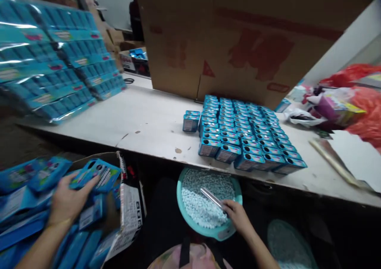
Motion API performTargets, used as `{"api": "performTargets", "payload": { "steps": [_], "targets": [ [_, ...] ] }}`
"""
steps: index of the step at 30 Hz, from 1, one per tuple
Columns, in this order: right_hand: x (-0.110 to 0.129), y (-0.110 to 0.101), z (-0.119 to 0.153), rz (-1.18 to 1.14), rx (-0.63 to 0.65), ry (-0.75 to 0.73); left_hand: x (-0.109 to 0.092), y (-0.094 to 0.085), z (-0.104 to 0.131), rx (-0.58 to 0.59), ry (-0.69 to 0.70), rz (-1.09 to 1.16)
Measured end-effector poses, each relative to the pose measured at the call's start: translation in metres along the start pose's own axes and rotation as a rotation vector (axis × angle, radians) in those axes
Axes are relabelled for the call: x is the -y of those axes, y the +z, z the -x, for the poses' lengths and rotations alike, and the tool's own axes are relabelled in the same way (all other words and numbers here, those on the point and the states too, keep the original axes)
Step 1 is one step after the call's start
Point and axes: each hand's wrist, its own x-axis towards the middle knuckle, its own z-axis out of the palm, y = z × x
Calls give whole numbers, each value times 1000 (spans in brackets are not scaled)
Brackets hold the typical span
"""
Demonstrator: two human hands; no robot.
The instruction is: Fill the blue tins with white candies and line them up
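My left hand [68, 199] reaches into a carton [131, 217] full of blue packets and has its thumb and fingers closed around one small blue box [102, 175]. Over a turquoise basin [181, 205] my right hand [236, 215] grips a shiny metal scoop [212, 198], shaped like a narrow tube or trough. Its far end lies over the many small white pellets [198, 211] in the basin. Whether the scoop carries any pellets cannot be made out.
Rows of blue boxes [229, 142] stand on the white table [149, 122], before a large cardboard sheet [238, 43]. Wrapped blue display packs [59, 58] are stacked at left. Plastic bags [342, 98] lie at right. A second basin [288, 241] sits low at right. A person [136, 19] is far back.
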Motion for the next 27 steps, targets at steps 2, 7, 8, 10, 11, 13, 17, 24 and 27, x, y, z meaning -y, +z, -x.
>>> {"api": "performTargets", "payload": {
  "steps": [2,7,8,10,11,13,17,24,27],
  "targets": [
    [16,17,-5,-285,-26,88,-33,-17,36,-24,118,67],
    [57,85,-16,-791,-166,177,-124,23,158,477,286,416],
    [60,94,-18,-797,-213,156,-136,37,179,539,307,486],
    [58,102,-19,-791,-294,119,-151,58,211,743,336,611],
    [54,102,-18,-786,-319,107,-155,65,221,840,351,666],
    [43,98,-13,-768,-296,109,-155,70,232,1017,363,740],
    [28,93,2,-565,-150,99,-145,70,232,1256,239,833],
    [12,25,0,225,-47,74,-141,68,231,1489,21,926],
    [1,-26,-6,708,-44,52,-142,63,218,1433,27,871]
  ]
}}
